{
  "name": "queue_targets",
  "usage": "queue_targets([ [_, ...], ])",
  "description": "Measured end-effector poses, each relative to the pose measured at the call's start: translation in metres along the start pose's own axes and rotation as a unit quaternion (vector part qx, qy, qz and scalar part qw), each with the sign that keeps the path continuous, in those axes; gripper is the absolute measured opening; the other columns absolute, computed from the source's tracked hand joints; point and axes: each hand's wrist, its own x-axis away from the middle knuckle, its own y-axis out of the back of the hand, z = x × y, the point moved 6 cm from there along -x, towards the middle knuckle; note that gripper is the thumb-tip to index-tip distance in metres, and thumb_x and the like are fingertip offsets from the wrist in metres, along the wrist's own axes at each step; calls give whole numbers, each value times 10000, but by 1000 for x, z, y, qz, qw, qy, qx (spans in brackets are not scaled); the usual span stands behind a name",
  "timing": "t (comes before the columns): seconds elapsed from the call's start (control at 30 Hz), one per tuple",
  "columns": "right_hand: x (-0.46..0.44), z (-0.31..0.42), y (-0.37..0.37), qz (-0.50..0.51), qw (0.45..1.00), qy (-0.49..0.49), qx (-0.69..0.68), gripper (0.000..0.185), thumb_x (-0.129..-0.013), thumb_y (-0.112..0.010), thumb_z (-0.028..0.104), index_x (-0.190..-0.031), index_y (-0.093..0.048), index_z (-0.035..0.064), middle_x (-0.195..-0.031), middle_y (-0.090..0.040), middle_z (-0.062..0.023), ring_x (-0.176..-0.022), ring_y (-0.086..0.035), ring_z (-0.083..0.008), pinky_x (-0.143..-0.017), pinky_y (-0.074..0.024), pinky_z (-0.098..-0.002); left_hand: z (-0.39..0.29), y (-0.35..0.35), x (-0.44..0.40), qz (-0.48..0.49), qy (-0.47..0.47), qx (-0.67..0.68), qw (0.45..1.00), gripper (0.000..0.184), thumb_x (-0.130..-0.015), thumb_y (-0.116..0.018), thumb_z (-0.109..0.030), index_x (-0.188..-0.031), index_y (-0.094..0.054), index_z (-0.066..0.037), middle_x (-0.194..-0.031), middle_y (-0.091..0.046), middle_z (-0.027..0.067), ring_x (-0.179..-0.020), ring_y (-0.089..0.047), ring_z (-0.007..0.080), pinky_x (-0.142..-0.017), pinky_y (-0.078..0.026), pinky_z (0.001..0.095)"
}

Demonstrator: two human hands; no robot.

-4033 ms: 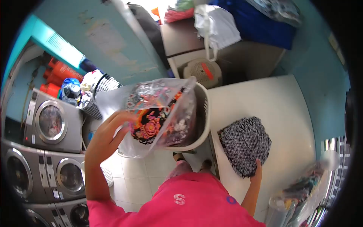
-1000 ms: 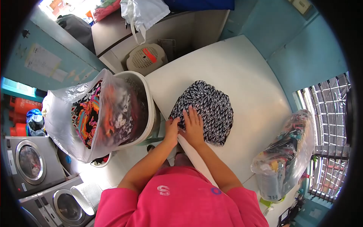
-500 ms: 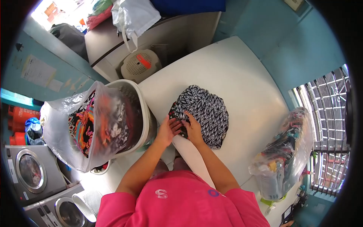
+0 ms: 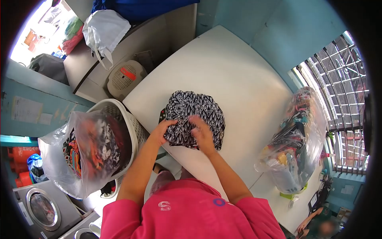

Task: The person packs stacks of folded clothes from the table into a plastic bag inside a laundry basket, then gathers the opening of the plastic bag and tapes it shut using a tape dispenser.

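Observation:
A garment with a black-and-white leaf-like pattern (image 4: 195, 105) lies bunched into a rounded bundle on the white table (image 4: 234, 59). A darker, dotted bit of cloth shows at its left edge. My left hand (image 4: 162, 130) grips the bundle's left side, its thumb over the top and the other fingers hidden. My right hand (image 4: 203, 136) is over the right part of the bundle, its fingers blurred by motion. Whether it presses the cloth or hovers just above I cannot tell.
To the left, a white laundry basket (image 4: 134, 119) holds a clear plastic bag of colourful clothes (image 4: 95, 145). Another filled clear bag (image 4: 294, 139) lies on the right. Front-loading machines (image 4: 41, 207) stand at lower left. A person (image 4: 318, 225) is at lower right.
The garment is turned and bunched more compactly, its patterned side covering most of the dotted cloth. My left hand has moved to its left edge; my right hand now lies over it. The view has shifted.

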Motion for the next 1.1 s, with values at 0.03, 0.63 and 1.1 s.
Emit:
queue_targets([
  [0.03,-2,-12,19,-66,997,-39,-33,356,-888,-468,228,-1189,-500,41,-1210,-514,-111,-1221,-375,-256,-1032,-230,-341,0,-8,2,-2,2,1,1000,418,-719,-636,-52,-1100,-472,-2,-969,-595,149,-868,-611,278,-741,-522,449],
  [0.63,-14,26,67,-102,909,-180,-362,771,-837,-309,628,-1358,-242,63,-1322,-382,-132,-1188,-402,-271,-1004,-330,-404,22,-216,88,167,-74,-16,983,419,-798,-575,-54,-1185,-418,-31,-1051,-571,106,-912,-593,211,-793,-506,351],
  [1.1,-15,136,-79,126,602,-294,-732,850,-776,-370,687,-1346,-277,63,-1324,-380,-143,-1179,-406,-307,-1002,-323,-447,-39,-67,271,-198,-432,-308,824,654,-757,-644,-84,-1313,-304,-24,-1295,-407,121,-1164,-424,225,-972,-318,358],
])
